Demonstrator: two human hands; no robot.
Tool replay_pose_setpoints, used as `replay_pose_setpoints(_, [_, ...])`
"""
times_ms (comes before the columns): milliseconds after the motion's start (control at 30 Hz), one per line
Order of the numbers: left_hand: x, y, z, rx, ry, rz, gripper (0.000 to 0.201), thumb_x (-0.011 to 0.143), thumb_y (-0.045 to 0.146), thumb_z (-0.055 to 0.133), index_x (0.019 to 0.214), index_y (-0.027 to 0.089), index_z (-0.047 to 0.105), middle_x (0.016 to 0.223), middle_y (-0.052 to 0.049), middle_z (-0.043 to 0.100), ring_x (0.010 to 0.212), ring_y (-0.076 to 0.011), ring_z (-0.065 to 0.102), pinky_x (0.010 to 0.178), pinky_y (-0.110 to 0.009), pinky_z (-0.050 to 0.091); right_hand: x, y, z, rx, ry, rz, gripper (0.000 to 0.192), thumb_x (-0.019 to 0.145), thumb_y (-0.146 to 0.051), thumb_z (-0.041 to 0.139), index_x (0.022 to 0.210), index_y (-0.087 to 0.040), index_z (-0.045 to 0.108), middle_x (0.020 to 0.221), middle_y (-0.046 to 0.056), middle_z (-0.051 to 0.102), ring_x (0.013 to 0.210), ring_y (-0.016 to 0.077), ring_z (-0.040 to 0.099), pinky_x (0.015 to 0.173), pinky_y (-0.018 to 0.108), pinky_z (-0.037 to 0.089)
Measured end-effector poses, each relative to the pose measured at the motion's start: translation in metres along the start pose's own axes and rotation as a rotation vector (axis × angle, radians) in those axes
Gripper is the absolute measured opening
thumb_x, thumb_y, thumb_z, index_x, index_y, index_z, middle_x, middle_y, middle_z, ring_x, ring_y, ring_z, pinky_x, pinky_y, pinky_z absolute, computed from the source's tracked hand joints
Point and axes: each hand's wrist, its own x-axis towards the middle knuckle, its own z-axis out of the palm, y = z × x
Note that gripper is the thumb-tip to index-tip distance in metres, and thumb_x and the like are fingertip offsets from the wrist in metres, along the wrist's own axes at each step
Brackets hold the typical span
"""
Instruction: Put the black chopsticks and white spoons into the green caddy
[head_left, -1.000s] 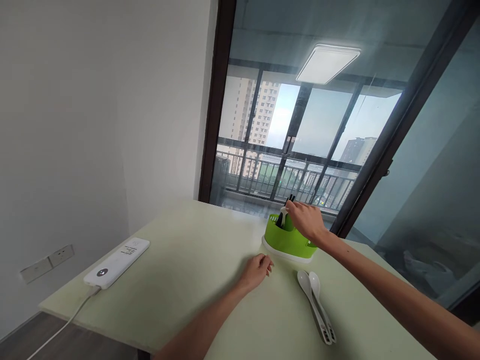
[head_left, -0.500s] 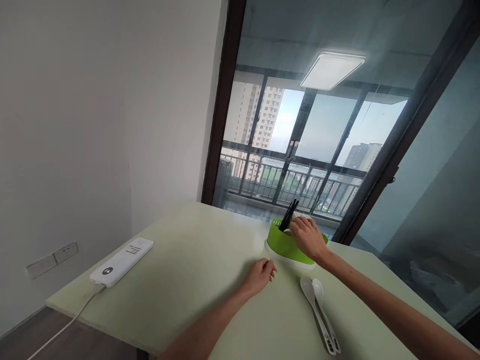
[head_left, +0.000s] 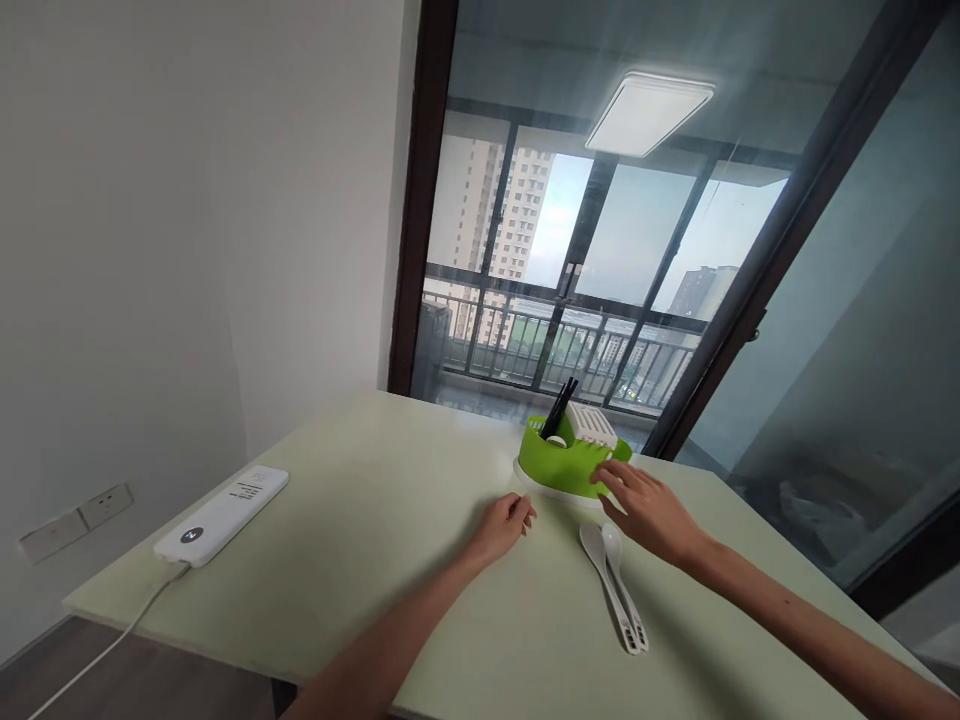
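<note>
A green utensil holder [head_left: 559,470] with a white base stands at the table's far side. Black chopsticks [head_left: 559,408] lean in its left part, and a small white rounded end [head_left: 556,441] shows beside them. A white slotted piece [head_left: 592,424] sits at the holder's back right. My right hand [head_left: 649,510] hovers in front of the holder's right end, fingers spread and holding nothing. Below it, two white spoons [head_left: 613,575] lie side by side, bowls toward the holder. My left hand [head_left: 504,527] rests on the table left of the spoons, its fingers curled in with nothing visible in them.
On the pale green table [head_left: 360,500], a white power bank-like device [head_left: 225,515] with a cable [head_left: 112,640] lies near the left edge. A wall socket [head_left: 105,505] is beyond it. A glass door [head_left: 675,250] stands behind the table.
My right hand has come out of the green holder and moved back toward the spoons, its fingers spreading. My left hand keeps its place on the table. The whole view has shifted slightly.
</note>
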Motion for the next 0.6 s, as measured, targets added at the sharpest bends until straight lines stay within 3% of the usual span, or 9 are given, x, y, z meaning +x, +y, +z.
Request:
replay_pose_setpoints(100, [0.000, 0.003, -0.001, 0.017, 0.001, 0.007, 0.051, 0.093, 0.063, 0.043, 0.080, 0.017, 0.063, 0.073, -0.002, 0.065, 0.062, -0.0145, 0.059, 0.063, -0.028, 0.045, -0.037, 0.002, 0.024, 0.221, -0.139, 0.259, 0.021, 0.097, -0.031, 0.046, 0.110, -0.024, 0.060, 0.115, 0.007, 0.068, 0.089, 0.0211, 0.069, 0.070, 0.032, 0.047])
replay_pose_setpoints(300, [-0.001, 0.008, -0.002, 0.072, -0.002, 0.015, 0.050, 0.094, 0.062, 0.043, 0.082, 0.017, 0.063, 0.074, -0.003, 0.065, 0.063, -0.0146, 0.059, 0.062, -0.027, 0.045, -0.103, -0.019, 0.073, 0.546, -0.243, 0.685, 0.038, 0.093, -0.057, 0.047, 0.094, -0.021, 0.060, 0.084, 0.006, 0.072, 0.074, 0.0221, 0.068, 0.066, 0.031, 0.045])
replay_pose_setpoints(433, [-0.001, 0.013, -0.002, 0.132, -0.020, 0.014, 0.049, 0.095, 0.061, 0.042, 0.082, 0.018, 0.063, 0.075, -0.003, 0.066, 0.066, -0.0152, 0.060, 0.065, -0.027, 0.046, -0.125, -0.033, 0.070, 0.618, -0.289, 0.789, 0.038, 0.093, -0.057, 0.046, 0.086, -0.023, 0.061, 0.078, 0.005, 0.073, 0.069, 0.0222, 0.067, 0.063, 0.031, 0.041])
replay_pose_setpoints(600, [-0.004, 0.022, -0.004, 0.243, -0.055, 0.037, 0.046, 0.097, 0.057, 0.042, 0.081, 0.020, 0.063, 0.076, -0.002, 0.066, 0.069, -0.0162, 0.060, 0.069, -0.028, 0.047, -0.131, -0.035, 0.057, 0.498, -0.314, 0.842, 0.027, 0.092, -0.043, 0.045, 0.076, -0.024, 0.054, 0.073, 0.008, 0.069, 0.065, 0.0224, 0.063, 0.060, 0.031, 0.035])
